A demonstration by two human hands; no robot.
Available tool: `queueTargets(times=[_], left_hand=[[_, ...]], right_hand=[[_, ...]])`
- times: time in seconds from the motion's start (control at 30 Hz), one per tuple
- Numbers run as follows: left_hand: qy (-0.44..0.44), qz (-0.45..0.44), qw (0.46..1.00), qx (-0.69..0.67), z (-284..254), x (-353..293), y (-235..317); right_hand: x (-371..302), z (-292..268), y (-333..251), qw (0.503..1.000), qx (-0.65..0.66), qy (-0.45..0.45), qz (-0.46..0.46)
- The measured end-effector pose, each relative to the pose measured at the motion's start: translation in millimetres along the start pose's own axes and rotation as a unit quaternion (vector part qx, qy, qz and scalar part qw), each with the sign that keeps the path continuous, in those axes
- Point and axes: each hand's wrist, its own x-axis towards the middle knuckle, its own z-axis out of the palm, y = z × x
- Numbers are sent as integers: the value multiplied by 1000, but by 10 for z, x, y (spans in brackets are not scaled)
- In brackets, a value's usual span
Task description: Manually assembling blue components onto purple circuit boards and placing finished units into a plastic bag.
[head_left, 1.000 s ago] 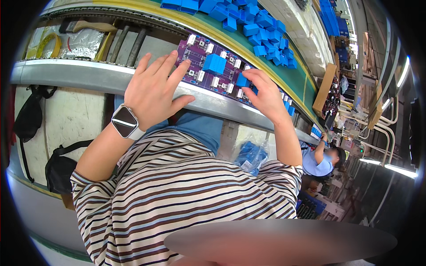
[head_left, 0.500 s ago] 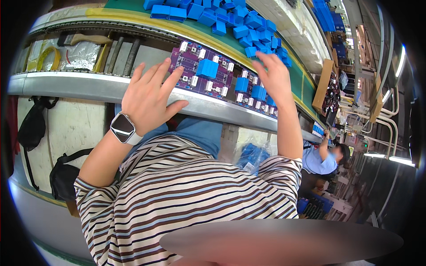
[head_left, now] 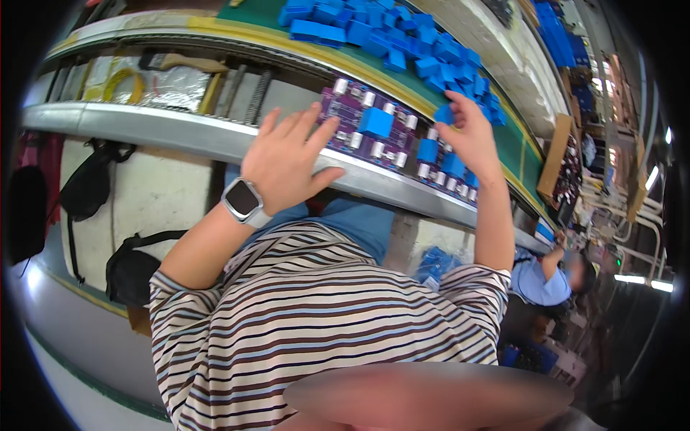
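Observation:
My left hand lies with fingers spread at the left end of a purple circuit board. White connectors line that board, and a blue box-shaped part sits near its middle. My right hand is over a second purple board to the right, which bears several blue parts. Between its thumb and index finger is a small blue box-shaped part, partly covered by the fingers. Beyond the boards, a heap of loose blue box-shaped parts rests on a green surface.
A metal rail runs along the near side of the boards. Left of them lie a wooden-handled brush and a yellow tape roll. A cardboard box stands at the right. Farther along the line, another person works.
The whole view has shifted, moving the scene rightward. My right hand has come slightly back from the heap, with a blue part now between its fingers. My left hand stays at the board.

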Motion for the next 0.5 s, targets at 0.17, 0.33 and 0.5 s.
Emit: queueTargets(times=[0.17,0.33,0.5], left_hand=[[-17,7,1000,1,-45,29,-9],[-14,9,1000,8,-26,14,-32],[-2,5,1000,-2,-16,0,-32]], right_hand=[[-234,56,-80,965,242,-98,24],[-278,99,-79,990,111,-85,-24],[-333,168,50,985,140,-93,45]])
